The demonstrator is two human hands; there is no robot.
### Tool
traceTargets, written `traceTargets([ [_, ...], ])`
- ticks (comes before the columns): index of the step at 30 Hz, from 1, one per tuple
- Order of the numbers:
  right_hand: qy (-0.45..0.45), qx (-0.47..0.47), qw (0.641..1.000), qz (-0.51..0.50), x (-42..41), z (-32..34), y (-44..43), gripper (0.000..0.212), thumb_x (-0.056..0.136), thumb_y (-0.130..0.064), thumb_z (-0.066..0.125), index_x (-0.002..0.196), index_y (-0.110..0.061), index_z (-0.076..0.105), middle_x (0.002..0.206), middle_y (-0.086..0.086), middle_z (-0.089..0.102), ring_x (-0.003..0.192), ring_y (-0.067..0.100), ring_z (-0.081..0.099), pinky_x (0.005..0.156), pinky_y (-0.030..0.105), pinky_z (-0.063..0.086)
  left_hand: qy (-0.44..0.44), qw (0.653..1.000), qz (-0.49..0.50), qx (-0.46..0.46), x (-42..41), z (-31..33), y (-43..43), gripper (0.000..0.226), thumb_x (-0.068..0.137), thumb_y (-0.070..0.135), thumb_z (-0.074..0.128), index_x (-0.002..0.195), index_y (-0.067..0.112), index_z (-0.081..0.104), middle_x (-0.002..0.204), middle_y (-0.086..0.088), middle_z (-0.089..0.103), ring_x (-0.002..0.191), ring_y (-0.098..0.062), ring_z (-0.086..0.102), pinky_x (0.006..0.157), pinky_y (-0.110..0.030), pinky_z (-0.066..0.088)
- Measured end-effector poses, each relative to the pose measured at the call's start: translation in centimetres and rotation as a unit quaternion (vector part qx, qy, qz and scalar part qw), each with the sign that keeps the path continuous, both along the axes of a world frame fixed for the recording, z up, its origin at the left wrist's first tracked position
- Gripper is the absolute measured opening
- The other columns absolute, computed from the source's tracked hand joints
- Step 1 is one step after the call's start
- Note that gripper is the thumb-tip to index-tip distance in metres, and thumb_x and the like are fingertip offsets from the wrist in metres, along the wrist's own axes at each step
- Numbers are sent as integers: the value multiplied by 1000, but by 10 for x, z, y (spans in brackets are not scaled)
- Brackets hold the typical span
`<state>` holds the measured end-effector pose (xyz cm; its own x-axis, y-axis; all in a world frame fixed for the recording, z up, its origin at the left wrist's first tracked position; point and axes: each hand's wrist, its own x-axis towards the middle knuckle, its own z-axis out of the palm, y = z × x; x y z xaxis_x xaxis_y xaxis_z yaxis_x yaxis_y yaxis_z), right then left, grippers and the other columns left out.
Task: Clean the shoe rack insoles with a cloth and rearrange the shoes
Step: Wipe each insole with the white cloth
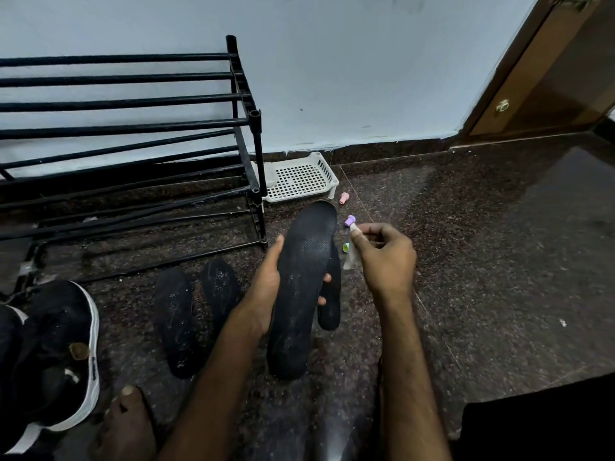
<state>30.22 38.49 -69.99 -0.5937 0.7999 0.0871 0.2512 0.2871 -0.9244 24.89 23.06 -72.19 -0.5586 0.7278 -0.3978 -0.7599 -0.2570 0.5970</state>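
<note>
Cleaning insoles: one in hand.
My left hand (266, 287) curls round the insole (303, 287); my right hand (386, 257), at its 3 o'clock, pinches a blurred pale scrap (352, 259). Next, I judge: wipe.

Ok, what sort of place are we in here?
Probably a home entryway or hallway: a black metal shoe rack stands against the painted wall, a wooden door is at the right, and insoles and a sneaker lie on the stone floor.

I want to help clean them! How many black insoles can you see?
4: one insole held in the left hand, one partly hidden behind it, two on the floor before the rack. Others may sit inside the shoe.
</note>
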Motion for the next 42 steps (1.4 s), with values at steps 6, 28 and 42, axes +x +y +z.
traceTargets([
  [6,27,-242,966,89,1,-15,-18,2,87,-4,70,87,-6,70,75,12,72,62,18,65,64,33,55,-24,1000,-5,0,-1,3,-1,76,96,62,31,95,2,77,80,-19,71,64,-28,69,50,-40,57],
  [28,48,123,991,-7,-5,10,-7,12,89,-17,70,99,-10,72,93,-1,71,83,8,67,67,6,50,23,997,-24,-75,1,15,-5,66,97,60,37,98,4,72,76,-14,67,53,-21,65,46,-29,52],
  [42,38,25,999,30,7,-7,-10,8,84,-24,76,86,-17,73,76,-8,70,66,4,62,61,14,52,11,1000,9,-27,-6,8,-10,72,97,63,33,88,7,78,71,-13,70,56,-20,67,45,-32,54],
])
